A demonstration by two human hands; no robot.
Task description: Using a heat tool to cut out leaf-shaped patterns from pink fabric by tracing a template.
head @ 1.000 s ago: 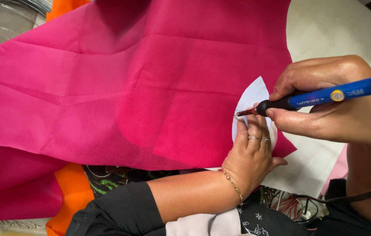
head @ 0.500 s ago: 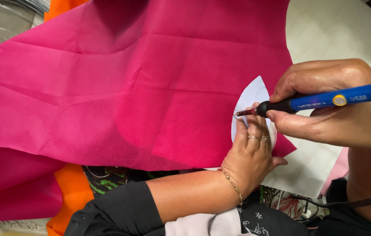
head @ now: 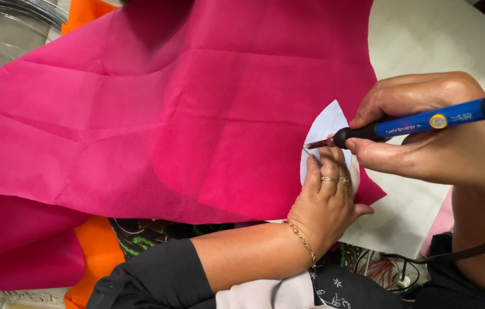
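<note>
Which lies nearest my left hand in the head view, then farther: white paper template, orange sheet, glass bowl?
1. White paper template: under the left hand fingertips.
2. Orange sheet: lower left, under the pink fabric.
3. Glass bowl: far top-left corner.

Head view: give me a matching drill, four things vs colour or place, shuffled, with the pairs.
Things:
1. fabric sheet
2. paper template
3. heated tool
4. bracelet

Descriptions:
A. blue handle with a black grip, in the right hand
B. pink, spread wide
C. thin chain on the wrist of the left hand
D. white, curved, under the left fingers

Pairs: 1-B, 2-D, 3-A, 4-C
</note>
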